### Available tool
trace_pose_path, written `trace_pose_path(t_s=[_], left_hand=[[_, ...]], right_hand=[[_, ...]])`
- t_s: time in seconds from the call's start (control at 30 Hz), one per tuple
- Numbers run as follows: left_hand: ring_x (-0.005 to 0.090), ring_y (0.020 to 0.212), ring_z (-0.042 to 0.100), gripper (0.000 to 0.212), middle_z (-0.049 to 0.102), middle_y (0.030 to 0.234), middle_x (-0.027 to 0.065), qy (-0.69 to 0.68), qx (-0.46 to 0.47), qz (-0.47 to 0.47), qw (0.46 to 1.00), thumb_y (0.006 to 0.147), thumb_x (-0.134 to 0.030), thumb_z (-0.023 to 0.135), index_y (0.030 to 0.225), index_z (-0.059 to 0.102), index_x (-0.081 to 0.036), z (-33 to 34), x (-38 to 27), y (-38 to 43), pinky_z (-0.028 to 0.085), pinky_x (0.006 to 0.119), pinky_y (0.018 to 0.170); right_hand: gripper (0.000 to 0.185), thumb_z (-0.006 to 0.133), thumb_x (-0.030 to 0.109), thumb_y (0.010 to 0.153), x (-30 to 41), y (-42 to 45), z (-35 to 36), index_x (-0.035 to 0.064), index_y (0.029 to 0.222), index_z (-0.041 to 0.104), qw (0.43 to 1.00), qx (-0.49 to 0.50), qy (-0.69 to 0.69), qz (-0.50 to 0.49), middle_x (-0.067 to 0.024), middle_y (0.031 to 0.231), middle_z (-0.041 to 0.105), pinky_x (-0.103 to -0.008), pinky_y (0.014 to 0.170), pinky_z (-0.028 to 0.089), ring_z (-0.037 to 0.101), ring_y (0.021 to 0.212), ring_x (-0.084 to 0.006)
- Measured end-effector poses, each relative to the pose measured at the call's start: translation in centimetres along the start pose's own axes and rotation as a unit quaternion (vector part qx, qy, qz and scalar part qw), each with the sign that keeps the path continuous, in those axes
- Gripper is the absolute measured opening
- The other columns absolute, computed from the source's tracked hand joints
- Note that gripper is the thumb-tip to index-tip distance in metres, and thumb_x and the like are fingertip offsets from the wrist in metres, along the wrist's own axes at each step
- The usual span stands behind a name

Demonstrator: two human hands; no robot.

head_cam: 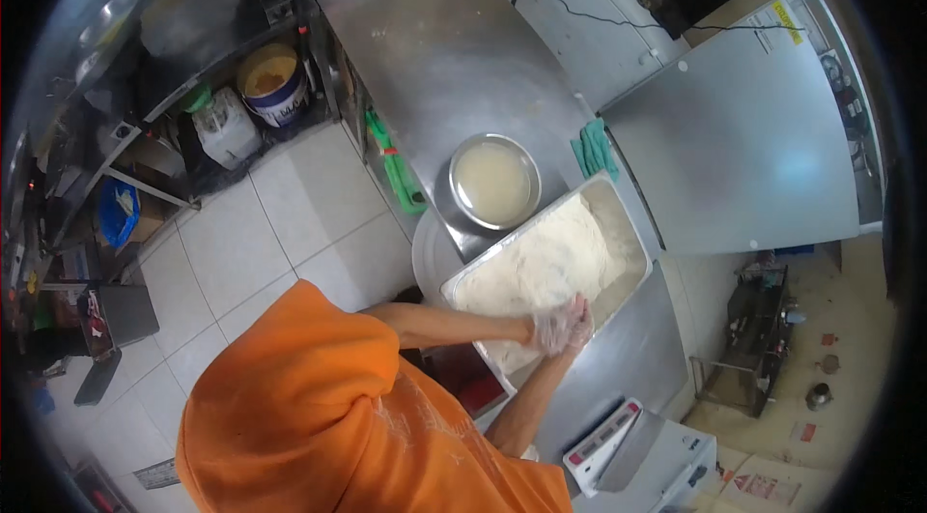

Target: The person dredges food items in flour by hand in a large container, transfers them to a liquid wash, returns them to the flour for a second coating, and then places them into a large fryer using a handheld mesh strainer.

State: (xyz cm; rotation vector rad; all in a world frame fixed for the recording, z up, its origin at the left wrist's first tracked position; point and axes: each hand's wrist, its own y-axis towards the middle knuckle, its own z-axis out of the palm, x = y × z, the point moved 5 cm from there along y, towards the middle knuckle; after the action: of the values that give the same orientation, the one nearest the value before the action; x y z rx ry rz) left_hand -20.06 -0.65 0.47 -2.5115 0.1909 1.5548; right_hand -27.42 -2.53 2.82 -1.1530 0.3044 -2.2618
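Observation:
My left hand [552, 330], in a clear plastic glove, meets my right hand [580, 326] over the near side of a deep rectangular metal pan [636, 241]. The hands touch and overlap, so whether anything lies between them cannot be told. White flour-like powder [539, 252] fills much of the pan, heaped towards its middle and far end. A round metal bowl [537, 183] of cloudy, pale liquid [492, 183] stands just beyond the pan's long side.
The steel worktable [463, 42] runs away from the pan. A green cloth [597, 148] lies by the pan's far corner. On the near right are a digital scale [605, 440] and a flat metal blade [634, 451]. A shelf with a bucket [274, 89] and a jug [224, 125] stands across the tiled floor.

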Motion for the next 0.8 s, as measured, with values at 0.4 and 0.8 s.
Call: trace_pose_path(t_s=[0.4,0.8], left_hand=[[0.0233,0.120,0.034,0.055,0.038,0.129,0.0144,-0.387,0.001,0.077,0.919,0.081,-0.032,0.046,0.127,0.036,-0.002,-3.0,-3.5,-6.5,0.030,0.040,0.098],[0.0205,0.125,0.030,0.058,0.034,0.133,0.0140,-0.682,0.022,0.197,0.704,0.082,-0.033,0.046,0.130,0.033,-0.003,-7.8,-2.3,-11.1,0.029,0.038,0.100]], right_hand=[[0.047,0.055,0.026,0.082,-1.2,-4.1,1.0,0.0012,0.121,0.045,0.884,0.046,-0.146,-0.443,-0.0181,0.119,0.051,-0.0406,0.089,0.043,0.052,0.105,-0.0289],[0.052,0.043,0.038,0.087,-7.0,-12.5,18.9,0.0001,0.122,0.043,0.954,-0.017,-0.286,-0.091,-0.0198,0.116,0.051,-0.0426,0.094,0.039,0.048,0.109,-0.0306]])
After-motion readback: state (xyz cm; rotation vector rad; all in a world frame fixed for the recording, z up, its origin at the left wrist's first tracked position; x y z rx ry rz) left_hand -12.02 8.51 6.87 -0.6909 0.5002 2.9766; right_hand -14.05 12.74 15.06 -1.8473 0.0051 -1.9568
